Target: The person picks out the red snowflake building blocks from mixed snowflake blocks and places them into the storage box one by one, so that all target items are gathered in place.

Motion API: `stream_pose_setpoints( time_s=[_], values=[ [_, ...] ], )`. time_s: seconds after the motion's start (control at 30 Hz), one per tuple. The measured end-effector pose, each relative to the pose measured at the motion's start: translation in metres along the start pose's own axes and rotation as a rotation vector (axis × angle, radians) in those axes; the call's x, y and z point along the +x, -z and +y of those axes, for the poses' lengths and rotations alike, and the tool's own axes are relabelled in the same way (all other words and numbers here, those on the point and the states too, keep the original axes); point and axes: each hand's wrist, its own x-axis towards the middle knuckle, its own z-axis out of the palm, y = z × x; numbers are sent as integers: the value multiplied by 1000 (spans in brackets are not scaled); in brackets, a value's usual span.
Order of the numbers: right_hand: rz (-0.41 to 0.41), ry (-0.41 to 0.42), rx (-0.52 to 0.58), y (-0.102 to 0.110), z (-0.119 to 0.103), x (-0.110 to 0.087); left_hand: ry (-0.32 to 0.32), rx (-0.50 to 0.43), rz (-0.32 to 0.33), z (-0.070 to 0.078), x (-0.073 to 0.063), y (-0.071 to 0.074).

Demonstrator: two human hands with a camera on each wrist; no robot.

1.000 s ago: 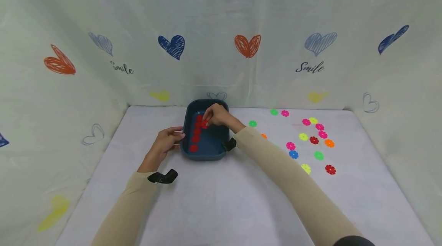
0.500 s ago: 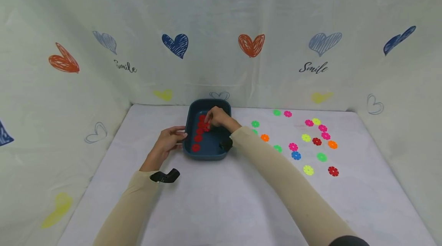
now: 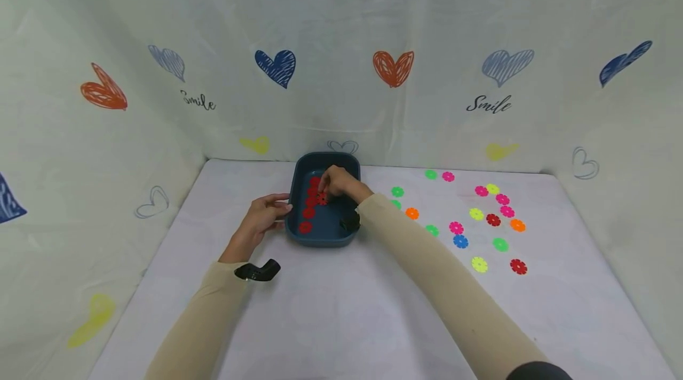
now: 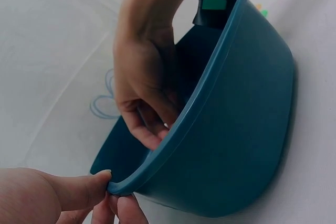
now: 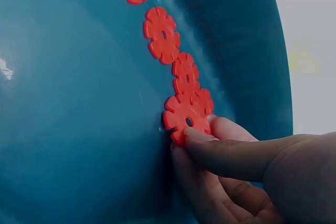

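A dark blue-green plastic tub (image 3: pixel 322 243) stands at the back of the white table. Its left rim is pinched by my left hand (image 3: pixel 259 216), thumb on top and fingers below, as the left wrist view shows. My right hand (image 3: pixel 342 183) reaches down inside the tub. Between its thumb and fingers is a red notched disc (image 5: pixel 177 109) with a hole in the middle. Several more red discs, such as one red disc (image 5: pixel 162 36), lie in a line on the tub floor along its left side. The held disc overlaps part of that line.
Several notched discs lie scattered on the right of the table, among them a blue disc (image 3: pixel 460 241), a dark red disc (image 3: pixel 519 266) and an orange disc (image 3: pixel 517 225). A white curtain (image 3: pixel 341 24) printed with hearts hangs behind the table.
My right hand has lowered the red disc to the tub floor beside the other red discs. The left hand keeps its hold on the rim. The head view has shifted slightly.
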Motion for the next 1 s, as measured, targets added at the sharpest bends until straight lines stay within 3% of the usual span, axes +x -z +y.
stream_pose_setpoints(
  time_s=[0.37, 1.0],
  values=[
    [8, -31, -20, -3, 3, 3, 10, 15, -6, 1, 1, -1],
    [68, -34, -48, 0, -6, -8, 5, -3, -22, 3, -2, 2]
  ],
)
